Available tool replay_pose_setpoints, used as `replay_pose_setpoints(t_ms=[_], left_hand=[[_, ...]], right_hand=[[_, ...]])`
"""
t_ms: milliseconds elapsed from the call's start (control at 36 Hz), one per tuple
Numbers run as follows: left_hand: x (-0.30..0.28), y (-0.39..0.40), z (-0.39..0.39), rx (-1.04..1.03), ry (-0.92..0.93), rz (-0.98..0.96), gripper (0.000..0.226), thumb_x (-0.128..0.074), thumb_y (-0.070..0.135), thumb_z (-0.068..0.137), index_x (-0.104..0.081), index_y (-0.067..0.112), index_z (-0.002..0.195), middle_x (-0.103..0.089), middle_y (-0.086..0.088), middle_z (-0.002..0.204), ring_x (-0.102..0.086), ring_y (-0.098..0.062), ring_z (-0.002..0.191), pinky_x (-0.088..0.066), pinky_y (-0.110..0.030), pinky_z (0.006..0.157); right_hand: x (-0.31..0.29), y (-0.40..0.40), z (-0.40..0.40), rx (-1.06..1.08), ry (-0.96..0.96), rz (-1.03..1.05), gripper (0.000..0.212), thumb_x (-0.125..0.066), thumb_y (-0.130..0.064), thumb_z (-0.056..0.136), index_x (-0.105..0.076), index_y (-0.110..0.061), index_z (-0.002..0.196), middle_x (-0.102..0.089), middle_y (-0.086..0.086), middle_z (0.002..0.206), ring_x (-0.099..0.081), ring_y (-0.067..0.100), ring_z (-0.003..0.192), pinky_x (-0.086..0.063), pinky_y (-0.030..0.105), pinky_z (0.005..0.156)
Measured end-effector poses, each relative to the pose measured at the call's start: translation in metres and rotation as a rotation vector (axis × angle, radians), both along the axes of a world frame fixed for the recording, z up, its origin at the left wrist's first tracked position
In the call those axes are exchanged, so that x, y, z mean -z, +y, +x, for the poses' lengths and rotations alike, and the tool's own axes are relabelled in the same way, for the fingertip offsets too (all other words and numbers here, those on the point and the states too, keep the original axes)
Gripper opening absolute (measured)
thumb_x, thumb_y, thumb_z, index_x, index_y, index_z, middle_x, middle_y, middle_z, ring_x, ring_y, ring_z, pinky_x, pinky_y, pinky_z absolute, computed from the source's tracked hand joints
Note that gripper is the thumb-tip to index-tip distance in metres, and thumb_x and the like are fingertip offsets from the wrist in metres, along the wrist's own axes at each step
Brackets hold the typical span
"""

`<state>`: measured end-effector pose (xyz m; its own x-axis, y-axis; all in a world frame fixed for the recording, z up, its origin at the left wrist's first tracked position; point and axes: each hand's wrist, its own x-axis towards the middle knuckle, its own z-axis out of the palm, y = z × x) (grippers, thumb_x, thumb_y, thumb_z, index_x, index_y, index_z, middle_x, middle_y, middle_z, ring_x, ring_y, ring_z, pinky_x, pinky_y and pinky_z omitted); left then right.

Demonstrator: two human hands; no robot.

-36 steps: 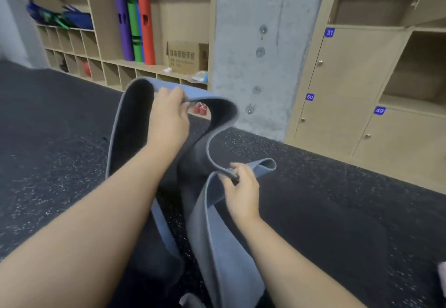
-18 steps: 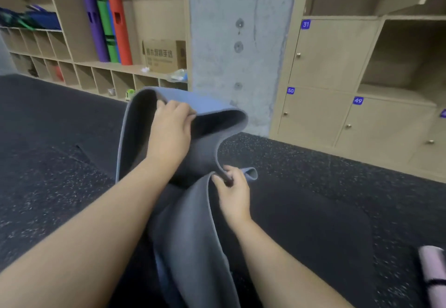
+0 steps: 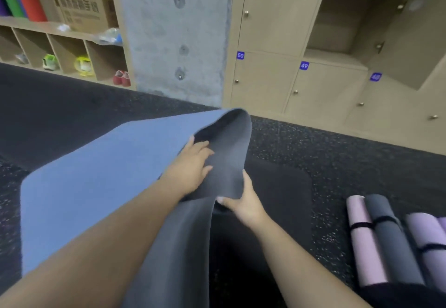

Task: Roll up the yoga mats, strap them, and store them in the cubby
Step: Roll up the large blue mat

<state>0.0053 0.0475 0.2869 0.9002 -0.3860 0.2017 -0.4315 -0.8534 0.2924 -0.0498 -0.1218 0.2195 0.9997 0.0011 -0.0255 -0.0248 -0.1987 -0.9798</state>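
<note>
Blue foam yoga mat with dark grey underside (image 3: 96, 177): spread leftward from the left hand, folded over in front of it. Left hand (image 3: 193, 170): fingers straight, pressed flat on the grey underside. Right hand (image 3: 243, 201): just beside the left, pinching the mat's folded edge. Rolled, strapped mats in pink, grey and lilac (image 3: 386, 240): on the dark speckled floor (image 3: 337, 148), right of the right hand.

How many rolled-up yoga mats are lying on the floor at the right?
3 for sure, side by side on the dark floor: a pink rolled mat, a dark grey rolled mat and a lilac rolled mat. A sliver at the frame's right edge may be a fourth.
</note>
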Motion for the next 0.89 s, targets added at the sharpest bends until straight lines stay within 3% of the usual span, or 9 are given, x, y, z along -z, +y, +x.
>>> replay_pose_setpoints(t_ms=[56, 111, 278, 444, 556, 667, 750, 833, 889], left_hand=[[0.015, -0.018, -0.003, 0.055, 0.096, 0.019, 0.048, -0.05, 0.025, 0.1, -0.038, 0.018, 0.145, -0.016, 0.0, 0.16, -0.002, -0.022, 0.149, -0.01, -0.033, 0.117], [0.025, -0.03, -0.008, 0.097, 0.119, 0.023, 0.048, -0.051, 0.024, 0.099, -0.038, 0.019, 0.146, -0.016, 0.0, 0.161, -0.003, -0.02, 0.149, -0.013, -0.033, 0.117], [0.043, -0.019, -0.026, 0.032, 0.201, 0.104, 0.047, -0.049, 0.025, 0.1, -0.037, 0.023, 0.146, -0.012, 0.001, 0.161, -0.002, -0.021, 0.149, -0.01, -0.035, 0.117], [0.073, 0.051, -0.061, -0.16, 0.375, 0.203, 0.055, -0.048, 0.033, 0.1, -0.028, 0.021, 0.15, -0.011, -0.004, 0.161, -0.008, -0.024, 0.149, -0.016, -0.034, 0.117], [0.127, 0.105, -0.094, -0.349, 0.491, 0.191, 0.07, -0.057, 0.04, 0.094, -0.021, 0.023, 0.152, -0.02, -0.008, 0.157, -0.019, -0.026, 0.145, -0.026, -0.039, 0.115], [0.18, 0.129, -0.116, -0.56, 0.646, 0.106, 0.083, -0.057, 0.052, 0.09, -0.014, 0.019, 0.152, -0.025, -0.018, 0.148, -0.03, -0.04, 0.136, -0.027, -0.045, 0.113], [0.196, 0.126, -0.131, -0.55, 0.576, -0.004, 0.071, -0.052, 0.043, 0.096, -0.018, 0.017, 0.152, -0.019, -0.02, 0.152, -0.025, -0.04, 0.138, -0.025, -0.047, 0.114], [0.207, 0.125, -0.142, -0.566, 0.466, -0.169, 0.058, -0.044, 0.02, 0.101, -0.019, 0.017, 0.153, -0.01, -0.013, 0.158, -0.018, -0.031, 0.144, -0.023, -0.046, 0.115], [0.215, 0.127, -0.147, -0.662, 0.436, -0.235, 0.062, -0.038, 0.004, 0.098, -0.015, 0.018, 0.154, -0.003, -0.009, 0.161, -0.013, -0.029, 0.146, -0.018, -0.043, 0.116]], right_hand=[[-0.003, -0.016, -0.005, 0.023, 0.058, -0.15, 0.072, -0.075, -0.022, 0.082, -0.037, -0.035, 0.142, -0.049, -0.01, 0.141, -0.048, 0.006, 0.128, -0.043, 0.031, 0.105], [-0.008, -0.029, -0.008, 0.044, 0.116, -0.262, 0.069, -0.069, -0.034, 0.087, -0.036, -0.026, 0.148, -0.043, -0.006, 0.149, -0.043, 0.012, 0.134, -0.037, 0.038, 0.111], [-0.003, -0.041, -0.019, -0.031, 0.2, -0.406, 0.055, -0.064, -0.036, 0.091, -0.048, -0.019, 0.141, -0.048, -0.004, 0.145, -0.045, 0.011, 0.132, -0.036, 0.029, 0.109], [0.015, -0.028, -0.046, -0.153, 0.208, -0.572, 0.058, -0.064, -0.036, 0.092, -0.042, -0.022, 0.144, -0.045, -0.003, 0.146, -0.042, 0.014, 0.134, -0.035, 0.021, 0.1], [0.033, -0.019, -0.067, -0.268, 0.225, -0.712, 0.062, -0.063, -0.039, 0.092, -0.037, -0.026, 0.146, -0.04, -0.004, 0.15, -0.038, 0.014, 0.137, -0.033, 0.027, 0.109], [0.057, -0.01, -0.084, -0.349, 0.233, -0.862, 0.066, -0.061, -0.045, 0.092, -0.032, -0.03, 0.149, -0.029, -0.005, 0.156, -0.019, 0.019, 0.147, -0.021, 0.038, 0.118], [0.071, -0.008, -0.092, -0.352, 0.212, -0.936, 0.063, -0.056, -0.049, 0.094, -0.031, -0.033, 0.149, -0.023, -0.005, 0.159, -0.01, 0.021, 0.149, -0.015, 0.045, 0.12], [0.076, -0.007, -0.097, -0.397, 0.188, -0.976, 0.056, -0.05, -0.048, 0.097, -0.032, -0.035, 0.149, -0.02, -0.007, 0.16, -0.007, 0.019, 0.15, -0.01, 0.044, 0.121], [0.074, -0.004, -0.1, -0.438, 0.131, -0.994, 0.051, -0.045, -0.047, 0.1, -0.033, -0.037, 0.148, -0.019, -0.01, 0.16, -0.005, 0.016, 0.15, -0.006, 0.041, 0.121]])
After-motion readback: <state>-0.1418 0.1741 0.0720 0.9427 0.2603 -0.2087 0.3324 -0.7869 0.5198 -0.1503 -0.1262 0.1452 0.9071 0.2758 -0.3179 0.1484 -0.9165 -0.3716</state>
